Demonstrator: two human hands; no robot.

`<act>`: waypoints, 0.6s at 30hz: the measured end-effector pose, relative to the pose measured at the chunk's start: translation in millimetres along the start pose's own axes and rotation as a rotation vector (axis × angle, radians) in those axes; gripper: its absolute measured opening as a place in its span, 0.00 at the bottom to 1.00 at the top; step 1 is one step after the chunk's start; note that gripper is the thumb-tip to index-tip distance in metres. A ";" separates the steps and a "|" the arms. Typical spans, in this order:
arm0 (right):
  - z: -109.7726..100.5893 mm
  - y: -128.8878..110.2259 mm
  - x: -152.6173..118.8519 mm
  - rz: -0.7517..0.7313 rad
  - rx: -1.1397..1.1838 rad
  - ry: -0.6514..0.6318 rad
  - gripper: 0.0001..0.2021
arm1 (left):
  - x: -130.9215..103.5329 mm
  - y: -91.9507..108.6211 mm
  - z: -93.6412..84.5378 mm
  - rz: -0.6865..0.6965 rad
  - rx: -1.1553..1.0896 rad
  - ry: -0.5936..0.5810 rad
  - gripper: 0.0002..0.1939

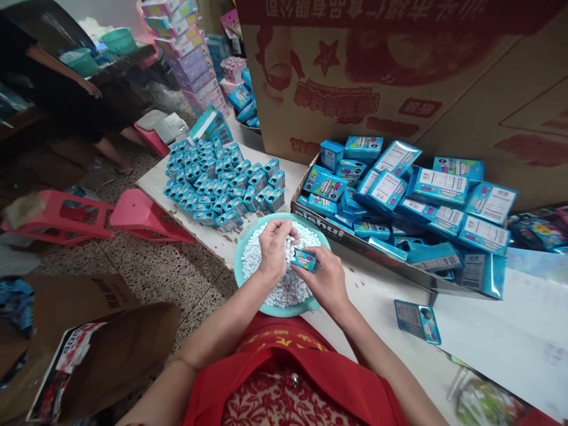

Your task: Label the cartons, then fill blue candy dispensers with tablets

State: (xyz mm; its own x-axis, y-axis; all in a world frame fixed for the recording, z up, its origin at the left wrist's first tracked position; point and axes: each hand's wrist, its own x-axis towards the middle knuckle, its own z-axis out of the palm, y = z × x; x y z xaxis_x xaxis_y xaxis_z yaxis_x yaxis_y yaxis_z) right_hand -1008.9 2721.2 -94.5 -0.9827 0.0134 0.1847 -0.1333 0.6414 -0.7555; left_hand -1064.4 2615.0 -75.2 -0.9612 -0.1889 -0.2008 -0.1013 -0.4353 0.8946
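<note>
My right hand [327,278] grips a small blue candy box [304,260] with its fingers and thumb, holding it tilted over a bowl. Close beside the box's left end, my left hand [276,247] has its fingers curled in, with white candies [290,242] showing at its fingertips. Beneath both hands, the light green bowl [238,269] is heaped with small white candies [284,293]. Just beyond the bowl stand many small blue boxes [213,183] in close rows, with dark round openings on their faces.
On the right, a carton tray [355,234] is piled with blue packets, before a large cardboard box [346,77]. A flat blue carton [418,321] lies on the white table [377,296]. Pink stools [142,216] stand left; another person's hand [91,89] shows behind.
</note>
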 end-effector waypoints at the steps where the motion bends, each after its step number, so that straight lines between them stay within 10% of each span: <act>1: -0.3 -0.7 0.3 0.007 0.016 0.001 0.12 | 0.0 -0.2 0.2 0.015 0.002 0.001 0.11; 18: 0.2 -0.3 6.3 0.055 0.108 0.006 0.12 | 1.5 -0.3 5.1 0.002 0.096 -0.027 0.14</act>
State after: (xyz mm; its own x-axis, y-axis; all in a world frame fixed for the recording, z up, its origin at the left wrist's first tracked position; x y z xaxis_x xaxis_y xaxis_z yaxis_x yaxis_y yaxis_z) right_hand -1015.1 2721.0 -93.2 -0.9881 0.0513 0.1449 -0.0927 0.5535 -0.8277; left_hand -1067.1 2619.4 -73.8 -0.9680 -0.1650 -0.1890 -0.1222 -0.3482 0.9294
